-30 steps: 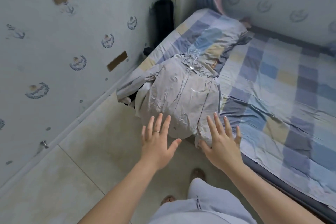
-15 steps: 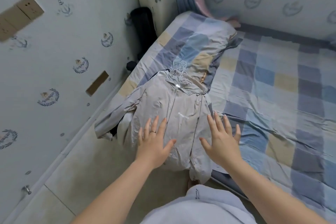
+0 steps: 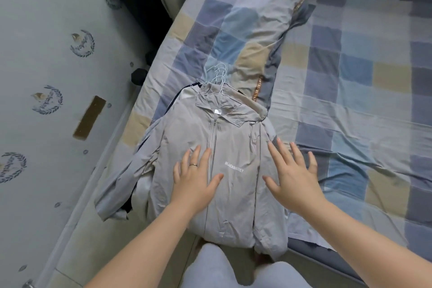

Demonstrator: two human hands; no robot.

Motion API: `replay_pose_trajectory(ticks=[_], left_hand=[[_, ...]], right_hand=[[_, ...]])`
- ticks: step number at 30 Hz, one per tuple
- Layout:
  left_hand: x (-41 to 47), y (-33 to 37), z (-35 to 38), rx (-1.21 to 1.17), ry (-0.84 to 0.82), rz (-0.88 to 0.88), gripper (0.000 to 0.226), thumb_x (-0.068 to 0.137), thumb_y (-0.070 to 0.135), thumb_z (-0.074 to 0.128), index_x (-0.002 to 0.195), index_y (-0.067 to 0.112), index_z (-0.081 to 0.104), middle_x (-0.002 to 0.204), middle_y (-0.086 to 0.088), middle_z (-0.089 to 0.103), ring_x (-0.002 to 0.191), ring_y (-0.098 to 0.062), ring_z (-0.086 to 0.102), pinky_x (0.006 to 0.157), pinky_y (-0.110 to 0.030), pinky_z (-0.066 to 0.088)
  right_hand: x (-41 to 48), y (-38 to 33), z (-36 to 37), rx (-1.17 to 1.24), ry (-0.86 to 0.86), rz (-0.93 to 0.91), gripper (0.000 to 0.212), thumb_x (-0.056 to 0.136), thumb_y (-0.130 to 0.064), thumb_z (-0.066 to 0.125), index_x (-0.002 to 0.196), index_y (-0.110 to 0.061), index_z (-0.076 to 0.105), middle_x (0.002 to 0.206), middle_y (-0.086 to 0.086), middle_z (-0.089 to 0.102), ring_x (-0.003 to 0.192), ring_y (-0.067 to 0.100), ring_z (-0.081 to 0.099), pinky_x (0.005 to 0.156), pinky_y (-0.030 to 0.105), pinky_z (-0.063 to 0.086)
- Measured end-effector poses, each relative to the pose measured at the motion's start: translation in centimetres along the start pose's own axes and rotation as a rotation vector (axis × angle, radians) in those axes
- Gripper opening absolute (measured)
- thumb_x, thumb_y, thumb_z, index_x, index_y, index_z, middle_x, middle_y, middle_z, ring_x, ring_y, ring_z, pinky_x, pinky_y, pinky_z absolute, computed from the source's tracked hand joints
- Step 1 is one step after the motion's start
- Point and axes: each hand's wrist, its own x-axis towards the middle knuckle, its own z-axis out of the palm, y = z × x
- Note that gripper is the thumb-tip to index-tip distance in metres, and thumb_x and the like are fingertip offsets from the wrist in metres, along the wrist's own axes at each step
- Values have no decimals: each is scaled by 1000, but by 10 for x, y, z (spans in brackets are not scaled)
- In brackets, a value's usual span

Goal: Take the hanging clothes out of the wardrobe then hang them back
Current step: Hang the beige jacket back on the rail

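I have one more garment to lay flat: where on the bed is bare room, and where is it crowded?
Free: the checked sheet right of the pillow and the grey jacket. Crowded: the bed's left side, where the pillow lies above and the jacket with its hanger hooks lies below, under the left hand and right hand.

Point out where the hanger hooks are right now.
In the head view, the white hanger hooks lie near frame centre, poking out of the collar of the grey jacket and resting against the checked pillow.
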Motion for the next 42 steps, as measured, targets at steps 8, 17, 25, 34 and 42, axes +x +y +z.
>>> replay_pose_trajectory(ticks=[8,17,25,34,42], left_hand=[[173,-66,41,-72,-55,-58,69,98,56,40,157,30,14,167,3,5,152,-20,-4,122,-46,3],[360,-124,79,44,65,128,69,97,51,47,156,27,20,166,-4,9,152,-26,2,123,-46,2],[427,-129,87,-94,189,72,60,97,31,55,152,23,33,146,-11,44,131,-35,38,113,-41,25],[394,-137,66,-375,315,182,25,92,7,55,116,11,60,112,-12,60,106,-32,54,91,-47,44],[316,-129,9,-357,304,108,13,95,26,61,107,21,58,96,2,60,90,-26,58,77,-45,49]], right_hand=[[143,-3,68,47,-104,115,77,96,-55,38,155,-33,-5,163,-11,-13,151,20,-7,119,53,2],[330,-22,146,83,-37,127,71,97,-52,36,156,-31,2,164,-10,-2,151,20,-1,119,53,4],[412,-17,170,75,-21,173,69,96,-50,40,154,-28,11,163,-6,14,149,21,15,116,54,15],[388,-4,139,105,49,134,21,99,-32,42,113,-22,54,119,8,63,115,30,55,88,41,34],[324,8,63,303,28,59,22,100,-36,49,84,-22,52,84,3,58,89,33,57,70,42,46]])
